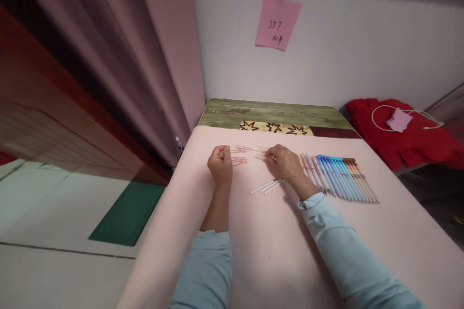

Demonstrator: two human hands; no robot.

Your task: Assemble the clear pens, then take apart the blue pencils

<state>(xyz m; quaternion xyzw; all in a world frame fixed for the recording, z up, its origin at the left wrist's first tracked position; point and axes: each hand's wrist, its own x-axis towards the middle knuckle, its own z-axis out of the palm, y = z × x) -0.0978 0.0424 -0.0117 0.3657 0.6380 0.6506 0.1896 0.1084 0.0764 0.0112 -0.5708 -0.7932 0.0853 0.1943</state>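
My left hand (220, 165) is closed in a fist at the left of the table; what its fingers hold, if anything, is hidden. Beside it lie several pink pen pieces (239, 160), with more slim pink and clear pieces (250, 147) just behind. My right hand (286, 161) is closed, fingertips pinched at the end of a thin pale stick (259, 157) that points left. In front of that hand, several white pen refills (266, 186) lie at a slant. To its right is a row of pens (337, 178) in pink, blue and brown, side by side.
A pale pink cloth covers the table (275, 251); its green wood-patterned back edge (275, 108) is exposed. Red fabric (409, 140) with a white cable (375, 115) lies at the right. A curtain (166, 58) hangs at the left, and a pink note (278, 23) is on the wall.
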